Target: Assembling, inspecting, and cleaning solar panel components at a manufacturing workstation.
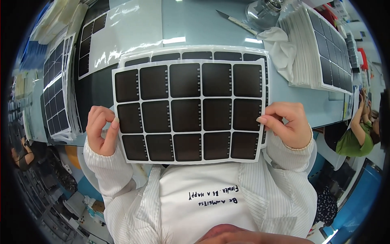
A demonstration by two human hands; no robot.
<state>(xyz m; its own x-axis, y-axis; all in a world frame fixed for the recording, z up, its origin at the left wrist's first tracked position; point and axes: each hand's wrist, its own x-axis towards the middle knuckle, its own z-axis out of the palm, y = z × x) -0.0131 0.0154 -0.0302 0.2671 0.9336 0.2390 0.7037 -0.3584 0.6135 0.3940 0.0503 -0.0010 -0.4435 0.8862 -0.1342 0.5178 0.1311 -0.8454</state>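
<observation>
A white sheet bearing rows of dark square labels (186, 116) is held up in front of me, its face toward me. My left hand (101, 128) pinches its left edge between thumb and fingers. On the opposite edge, my right hand (288, 124) grips it the same way, thumb on the front. Behind it and partly hidden, more of the same label sheets (197, 55) lie on the table, with a shiny clear film along their far edge.
Stacks of label sheets stand at the left (57, 89) and right (300, 49). A craft knife (236, 22), a glass bottle (263, 14) and a crumpled white cloth (280, 53) lie at the back. A co-worker in green (354, 140) sits to the right.
</observation>
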